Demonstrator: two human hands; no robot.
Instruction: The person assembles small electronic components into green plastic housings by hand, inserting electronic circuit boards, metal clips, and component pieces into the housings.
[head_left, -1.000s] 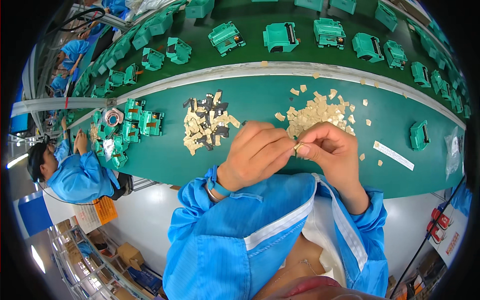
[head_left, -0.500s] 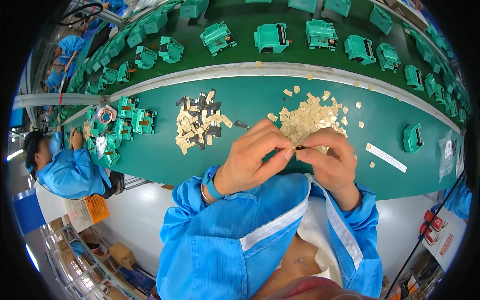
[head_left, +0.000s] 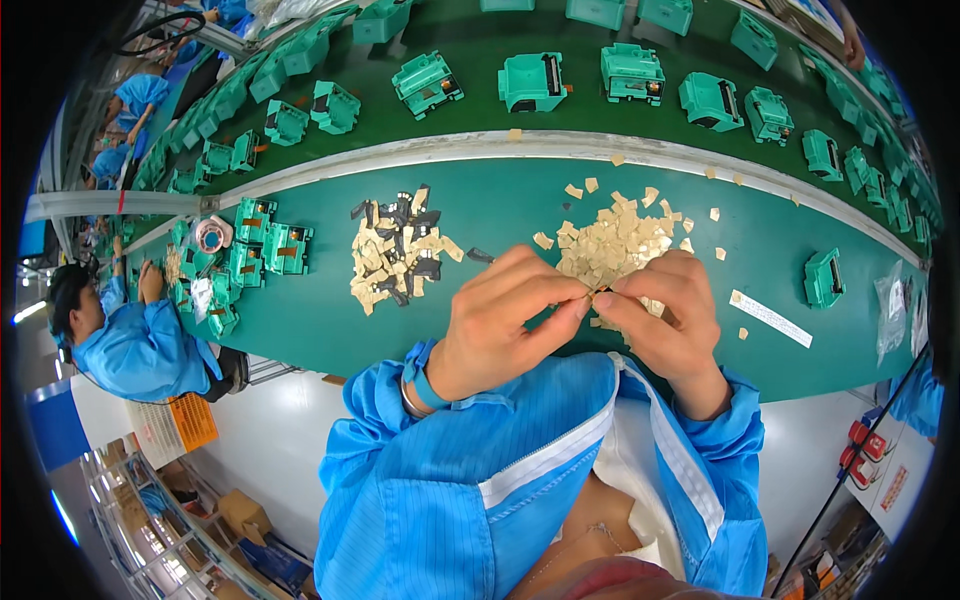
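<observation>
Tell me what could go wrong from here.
The small piece pinched between the left hand and the right hand is mostly hidden; if the grip slips, it could drop and get lost near the pile of beige pieces.
The lone black piece lies close beside the left hand, so it might get brushed away.
A loose beige piece on the pale rail could be knocked off.

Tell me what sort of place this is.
Probably a factory assembly line: similar green units stand in rows, small tan pieces lie heaped on the worktable, and a blue-clad co-worker is at left.
</observation>
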